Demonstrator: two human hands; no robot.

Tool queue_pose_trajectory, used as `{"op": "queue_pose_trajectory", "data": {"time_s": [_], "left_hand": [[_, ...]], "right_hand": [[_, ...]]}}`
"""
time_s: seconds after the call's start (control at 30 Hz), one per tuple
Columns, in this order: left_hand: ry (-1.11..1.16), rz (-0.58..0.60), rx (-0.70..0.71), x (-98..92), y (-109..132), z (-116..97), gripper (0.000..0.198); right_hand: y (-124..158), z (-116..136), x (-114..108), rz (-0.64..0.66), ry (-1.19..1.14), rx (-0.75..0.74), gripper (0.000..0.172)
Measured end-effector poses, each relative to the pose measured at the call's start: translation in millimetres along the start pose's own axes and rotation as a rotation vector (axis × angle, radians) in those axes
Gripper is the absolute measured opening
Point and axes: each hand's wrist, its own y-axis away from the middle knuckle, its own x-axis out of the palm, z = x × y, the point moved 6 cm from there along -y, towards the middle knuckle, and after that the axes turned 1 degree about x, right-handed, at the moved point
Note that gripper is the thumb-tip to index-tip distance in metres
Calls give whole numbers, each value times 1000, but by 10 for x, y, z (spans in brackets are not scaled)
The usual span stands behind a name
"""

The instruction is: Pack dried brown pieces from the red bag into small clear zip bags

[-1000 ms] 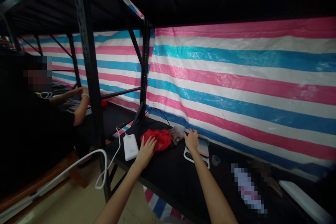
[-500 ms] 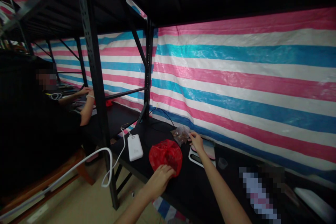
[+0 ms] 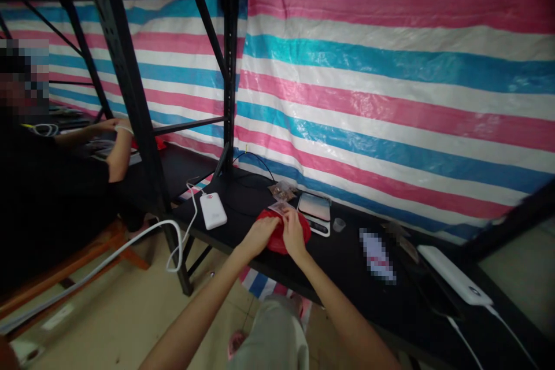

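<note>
My left hand (image 3: 262, 233) and my right hand (image 3: 293, 233) are close together over a red plastic bag (image 3: 306, 233) on the black shelf top. Between their fingertips is a small clear plastic bag (image 3: 280, 207), pinched by both hands; its contents are too small to make out. Just behind lie more clear packets (image 3: 282, 189) with brownish contents. To the right of my right hand sits a small digital scale (image 3: 319, 225) with a light platform, and beside it a little clear cup (image 3: 339, 224).
A white power bank (image 3: 213, 211) with a white cable lies on the left. Another white power bank (image 3: 453, 274) lies at the right. A black shelf post (image 3: 143, 127) stands at left, with a seated person (image 3: 52, 185) beyond it. Striped sheeting (image 3: 368, 104) hangs behind.
My right hand has come from the packets by the scale to above the red bag, bringing a small clear bag. My left hand now meets it there. The view has tilted downward.
</note>
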Motion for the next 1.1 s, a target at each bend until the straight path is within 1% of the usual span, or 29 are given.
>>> {"op": "queue_pose_trajectory", "data": {"time_s": [0.1, 0.17, 0.23, 0.27, 0.3, 0.4, 0.47, 0.5, 0.53, 0.57, 0.63, 0.7, 0.77, 0.83, 0.87, 0.93, 0.97, 1.03, 1.1], "left_hand": [[-176, 139, 20, -23, -1, 250, 29], [-286, 168, 12, -57, 33, 392, 33], [-356, 174, 12, -76, 82, 483, 29], [-372, 177, 11, -75, 105, 512, 28], [-379, 176, 9, -69, 125, 533, 33], [-365, 154, 13, -42, 143, 545, 60], [-346, 143, 30, -22, 122, 522, 64], [-337, 145, 41, -9, 107, 508, 62], [-329, 152, 51, 4, 91, 494, 61], [-324, 160, 62, 18, 78, 482, 61], [-317, 176, 81, 39, 62, 468, 62], [-318, 189, 86, 42, 69, 480, 63], [-334, 193, 63, 12, 94, 528, 61], [-373, 170, 27, -68, 127, 597, 52], [-402, 144, 8, -129, 142, 633, 45], [-462, 69, -17, -276, 163, 688, 28], [-485, 24, -23, -354, 168, 704, 23], [-507, -73, -27, -496, 167, 703, 22], [-504, -156, -28, -592, 155, 657, 24]], "right_hand": [[20, -132, 136, 97, 352, 54, 25], [55, -260, 137, 134, 549, 88, 29], [110, -351, 103, 159, 648, 92, 30], [135, -369, 72, 154, 655, 94, 29], [152, -363, 35, 136, 636, 98, 28], [134, -208, -89, 3, 453, 100, 22], [76, -38, -127, -97, 291, 63, 22], [42, 47, -113, -124, 217, 25, 22], [11, 122, -71, -122, 158, -21, 21], [-13, 179, -2, -86, 120, -70, 22], [-29, 210, 183, 54, 121, -125, 25], [-6, 118, 335, 185, 208, -93, 27], [28, -40, 382, 234, 325, -3, 29], [58, -189, 347, 238, 431, 88, 28], [71, -248, 318, 240, 475, 128, 25], [92, -322, 266, 256, 538, 182, 20], [100, -337, 246, 264, 557, 197, 19], [108, -329, 218, 267, 569, 202, 22], [104, -284, 196, 249, 560, 181, 28]]}}
